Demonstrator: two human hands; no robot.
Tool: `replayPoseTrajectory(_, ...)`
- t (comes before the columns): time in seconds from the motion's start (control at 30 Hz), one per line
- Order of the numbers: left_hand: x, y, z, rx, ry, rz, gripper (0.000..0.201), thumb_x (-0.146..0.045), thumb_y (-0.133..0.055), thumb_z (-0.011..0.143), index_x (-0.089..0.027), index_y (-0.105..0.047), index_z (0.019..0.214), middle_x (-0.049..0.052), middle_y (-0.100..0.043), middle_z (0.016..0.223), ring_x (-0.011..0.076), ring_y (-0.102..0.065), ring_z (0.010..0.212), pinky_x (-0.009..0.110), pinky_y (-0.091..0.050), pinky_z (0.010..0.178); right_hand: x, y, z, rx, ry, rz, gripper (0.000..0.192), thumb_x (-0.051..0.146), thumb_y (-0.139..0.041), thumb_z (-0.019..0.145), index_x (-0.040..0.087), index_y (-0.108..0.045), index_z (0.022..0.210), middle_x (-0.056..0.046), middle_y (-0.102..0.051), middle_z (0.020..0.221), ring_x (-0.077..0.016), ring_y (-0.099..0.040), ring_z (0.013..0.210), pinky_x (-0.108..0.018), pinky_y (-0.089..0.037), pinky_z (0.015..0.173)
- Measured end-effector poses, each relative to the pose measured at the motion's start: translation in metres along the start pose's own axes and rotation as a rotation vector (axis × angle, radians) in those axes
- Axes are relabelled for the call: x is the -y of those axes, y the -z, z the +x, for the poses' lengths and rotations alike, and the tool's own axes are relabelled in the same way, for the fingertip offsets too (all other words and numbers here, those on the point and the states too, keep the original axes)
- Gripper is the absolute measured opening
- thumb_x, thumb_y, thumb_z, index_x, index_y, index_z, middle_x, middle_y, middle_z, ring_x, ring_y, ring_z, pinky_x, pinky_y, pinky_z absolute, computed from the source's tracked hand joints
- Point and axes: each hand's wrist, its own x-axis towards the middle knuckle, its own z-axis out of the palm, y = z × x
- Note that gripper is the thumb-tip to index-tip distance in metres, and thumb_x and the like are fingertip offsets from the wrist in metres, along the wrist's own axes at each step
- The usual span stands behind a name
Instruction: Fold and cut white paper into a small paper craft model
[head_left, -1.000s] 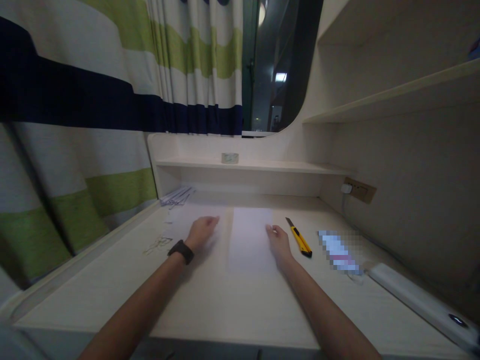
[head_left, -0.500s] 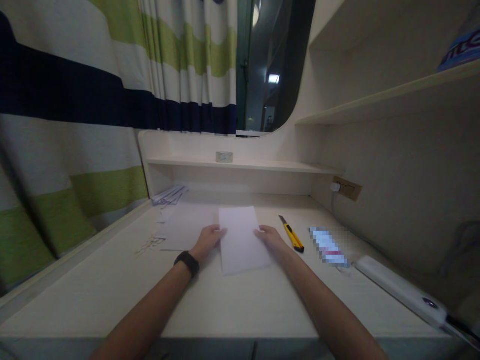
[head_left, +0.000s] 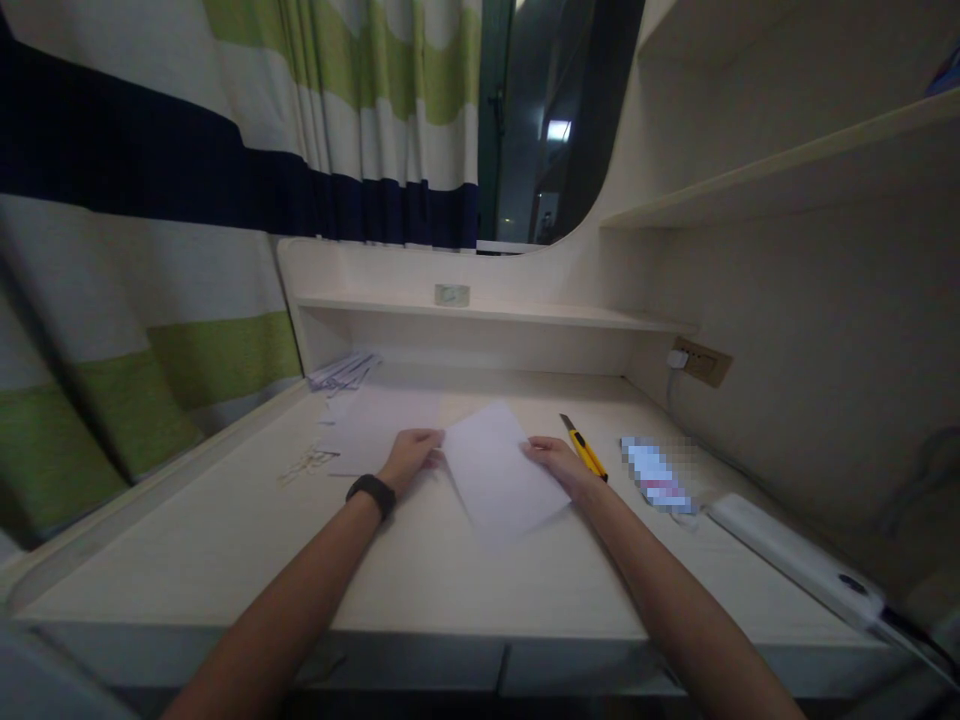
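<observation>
A white sheet of paper [head_left: 504, 482], perhaps folded or stacked, is turned at an angle between my hands above the white desk. My left hand [head_left: 409, 458], below a black wristband, pinches its upper left corner. On the opposite edge, my right hand [head_left: 559, 463] grips the paper with the thumb on top. Just beyond the right hand lies a yellow utility knife [head_left: 587, 455] with its dark blade pointing away. Larger white paper [head_left: 375, 425] lies flat on the desk behind my left hand.
Folded paper strips [head_left: 345, 371] are heaped at the back left, near small pale scraps [head_left: 306, 463]. A phone [head_left: 656, 475] with a blurred screen and a white power strip [head_left: 795, 560] lie to the right. A tape roll [head_left: 452, 295] stands on the low shelf [head_left: 540, 315].
The paper has turned from nearly straight to a slant, its near end swinging right. Both hands stay at its edges. The camera view has tilted slightly downward.
</observation>
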Motion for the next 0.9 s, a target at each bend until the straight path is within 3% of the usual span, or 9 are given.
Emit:
replayPoseTrajectory(0.23, -0.009, -0.001, -0.003, 0.017, -0.051, 0.079, 0.036, -0.039, -0.067, 0.069, -0.008, -0.068, 0.086, 0.014, -0.069, 0.084, 0.0166, -0.063, 0.066, 0.024, -0.046, 0.053, 0.001, 0.016, 0.003, 0.022, -0.047, -0.023, 0.030, 0.040, -0.069, 0.069, 0.016, -0.064, 0.085, -0.004, -0.068, 0.071, -0.0140, -0.058, 0.053, -0.023, -0.043, 0.048)
replayPoseTrajectory(0.5, -0.005, -0.003, -0.001, -0.003, -0.089, 0.124, 0.033, -0.037, -0.066, 0.069, -0.009, -0.068, 0.086, 0.012, -0.069, 0.082, 0.0164, -0.063, 0.065, 0.025, -0.049, 0.054, 0.004, 0.009, -0.005, 0.161, -0.053, 0.029, 0.043, 0.034, -0.077, 0.059, 0.012, -0.064, 0.095, -0.009, -0.070, 0.084, -0.0180, -0.063, 0.062, -0.027, -0.048, 0.056)
replayPoseTrajectory(0.9, -0.010, -0.016, 0.020, -0.072, -0.186, 0.223, 0.024, -0.032, -0.062, 0.071, -0.009, -0.067, 0.077, 0.009, -0.066, 0.063, 0.0167, -0.061, 0.056, 0.025, -0.046, 0.049, -0.001, 0.021, 0.009, 0.020, 0.003, -0.038, 0.037, 0.043, -0.072, 0.063, 0.013, -0.066, 0.084, -0.006, -0.069, 0.069, -0.0171, -0.061, 0.051, -0.025, -0.045, 0.047)
